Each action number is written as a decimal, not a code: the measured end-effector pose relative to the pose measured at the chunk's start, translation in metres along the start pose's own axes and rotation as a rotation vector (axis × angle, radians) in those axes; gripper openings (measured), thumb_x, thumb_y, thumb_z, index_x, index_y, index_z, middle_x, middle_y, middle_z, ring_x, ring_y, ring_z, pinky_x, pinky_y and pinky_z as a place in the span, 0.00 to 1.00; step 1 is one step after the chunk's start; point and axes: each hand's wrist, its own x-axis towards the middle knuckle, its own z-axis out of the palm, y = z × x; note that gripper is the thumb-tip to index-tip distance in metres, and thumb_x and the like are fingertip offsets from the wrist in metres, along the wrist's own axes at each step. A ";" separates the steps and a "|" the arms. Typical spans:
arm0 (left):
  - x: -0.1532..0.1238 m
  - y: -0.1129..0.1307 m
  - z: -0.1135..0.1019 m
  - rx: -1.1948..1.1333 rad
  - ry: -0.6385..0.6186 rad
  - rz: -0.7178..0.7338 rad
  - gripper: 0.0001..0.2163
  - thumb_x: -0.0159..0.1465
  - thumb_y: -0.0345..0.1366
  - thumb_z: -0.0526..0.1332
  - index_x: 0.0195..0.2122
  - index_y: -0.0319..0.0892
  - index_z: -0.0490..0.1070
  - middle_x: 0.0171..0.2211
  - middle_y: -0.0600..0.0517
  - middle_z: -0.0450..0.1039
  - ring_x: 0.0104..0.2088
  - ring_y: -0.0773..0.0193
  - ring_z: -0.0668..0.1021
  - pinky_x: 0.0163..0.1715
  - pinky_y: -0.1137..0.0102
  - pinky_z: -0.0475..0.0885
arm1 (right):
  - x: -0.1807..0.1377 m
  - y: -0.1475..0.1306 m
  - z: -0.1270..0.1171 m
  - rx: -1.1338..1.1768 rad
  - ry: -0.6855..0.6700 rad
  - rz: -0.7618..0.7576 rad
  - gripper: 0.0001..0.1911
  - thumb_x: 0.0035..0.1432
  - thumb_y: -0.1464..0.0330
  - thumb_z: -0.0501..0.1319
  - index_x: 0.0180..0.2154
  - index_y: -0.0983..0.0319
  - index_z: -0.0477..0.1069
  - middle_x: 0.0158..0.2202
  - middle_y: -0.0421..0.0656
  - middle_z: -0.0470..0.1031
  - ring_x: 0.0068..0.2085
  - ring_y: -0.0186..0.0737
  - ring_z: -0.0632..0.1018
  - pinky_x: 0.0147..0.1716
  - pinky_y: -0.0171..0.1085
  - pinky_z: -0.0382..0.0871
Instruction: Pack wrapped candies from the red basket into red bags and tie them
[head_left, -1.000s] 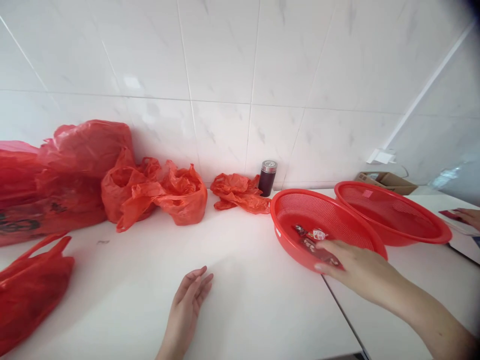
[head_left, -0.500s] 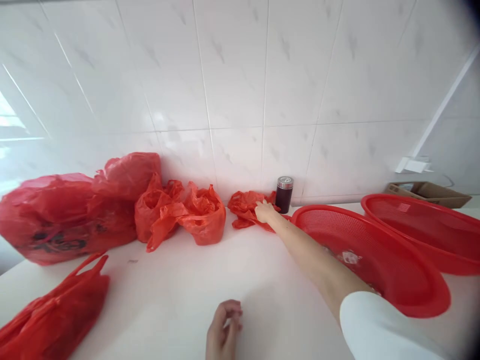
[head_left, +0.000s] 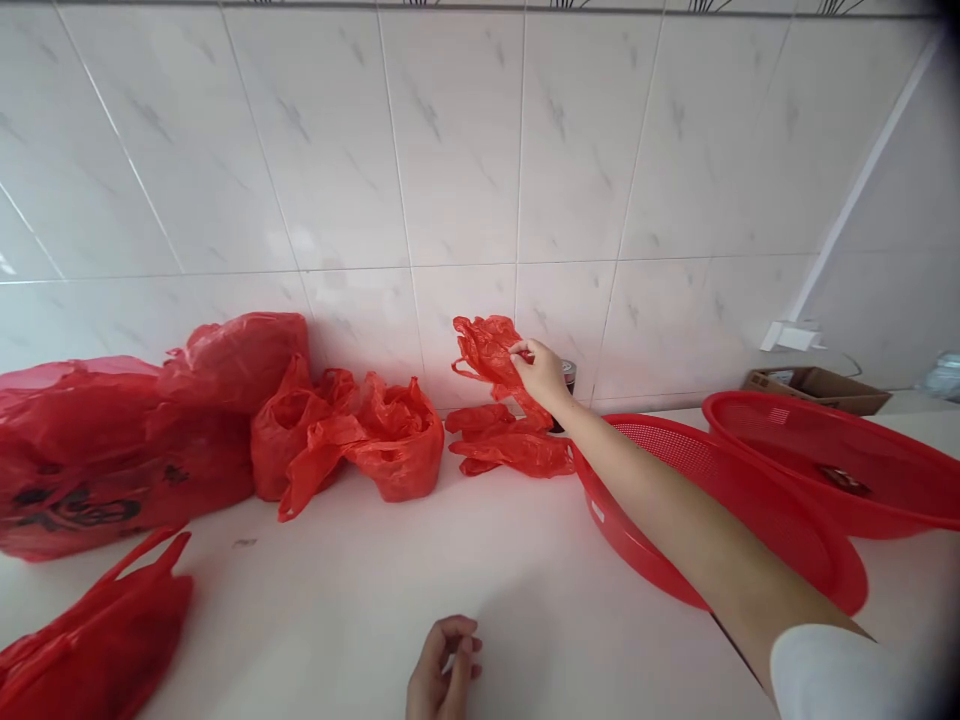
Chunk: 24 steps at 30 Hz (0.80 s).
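My right hand (head_left: pixel 539 372) reaches far across the white counter (head_left: pixel 375 590) and pinches a crumpled red plastic bag (head_left: pixel 486 350), holding it lifted in front of the tiled wall. More red bags (head_left: pixel 510 448) lie in a small pile just below it. A dark jar (head_left: pixel 568 375) stands behind my wrist, mostly hidden. My left hand (head_left: pixel 444 675) rests near the counter's front edge with its fingers curled in; whether anything is in them I cannot make out. A red mesh basket (head_left: pixel 757 520) lies under my right forearm.
A second red basket (head_left: pixel 825 460) sits at the right, with a cardboard box (head_left: pixel 817 385) behind it. Bulging red bags (head_left: pixel 352 440) and a large one (head_left: pixel 112 450) line the wall at left. Another red bag (head_left: pixel 90 630) lies at the front left.
My right hand left the red basket, reached to the pile of bags by the wall and lifted one up. My left hand curled its fingers shut.
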 end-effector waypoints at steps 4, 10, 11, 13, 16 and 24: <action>-0.005 0.009 0.001 0.007 0.007 0.031 0.20 0.52 0.57 0.63 0.32 0.45 0.74 0.33 0.48 0.72 0.34 0.57 0.75 0.32 0.69 0.72 | -0.017 -0.004 -0.017 0.108 0.011 -0.031 0.13 0.62 0.70 0.52 0.45 0.59 0.72 0.47 0.42 0.74 0.46 0.38 0.74 0.48 0.39 0.65; -0.013 0.017 0.002 0.041 0.000 0.056 0.15 0.56 0.52 0.62 0.34 0.46 0.73 0.33 0.49 0.72 0.35 0.58 0.75 0.36 0.68 0.72 | -0.024 -0.004 -0.023 0.288 0.019 0.025 0.18 0.57 0.74 0.56 0.49 0.60 0.72 0.53 0.45 0.71 0.52 0.43 0.71 0.55 0.43 0.60; -0.014 0.017 0.002 0.041 0.003 0.061 0.14 0.56 0.51 0.62 0.34 0.46 0.73 0.33 0.49 0.72 0.35 0.58 0.75 0.36 0.68 0.72 | -0.023 -0.006 -0.025 0.325 0.015 0.041 0.17 0.56 0.73 0.58 0.48 0.61 0.72 0.52 0.45 0.72 0.51 0.43 0.72 0.54 0.43 0.61; -0.014 0.016 0.000 0.036 0.008 0.067 0.14 0.56 0.50 0.63 0.34 0.45 0.73 0.33 0.49 0.72 0.35 0.58 0.75 0.36 0.67 0.72 | -0.024 -0.014 -0.033 0.397 0.042 0.075 0.16 0.58 0.69 0.57 0.48 0.62 0.71 0.51 0.47 0.72 0.49 0.42 0.73 0.52 0.43 0.64; -0.012 0.016 -0.002 0.038 -0.019 0.057 0.13 0.57 0.49 0.63 0.36 0.45 0.72 0.37 0.49 0.72 0.36 0.58 0.75 0.37 0.66 0.72 | -0.040 -0.033 -0.052 0.549 0.059 0.118 0.16 0.59 0.63 0.55 0.46 0.63 0.70 0.47 0.47 0.74 0.45 0.40 0.75 0.45 0.40 0.69; -0.014 0.077 0.013 -0.200 0.048 0.179 0.29 0.55 0.45 0.67 0.57 0.51 0.62 0.62 0.47 0.60 0.58 0.53 0.68 0.52 0.64 0.67 | -0.169 -0.082 -0.078 1.260 -0.285 0.399 0.13 0.53 0.62 0.66 0.40 0.58 0.71 0.36 0.39 0.72 0.35 0.35 0.74 0.33 0.33 0.69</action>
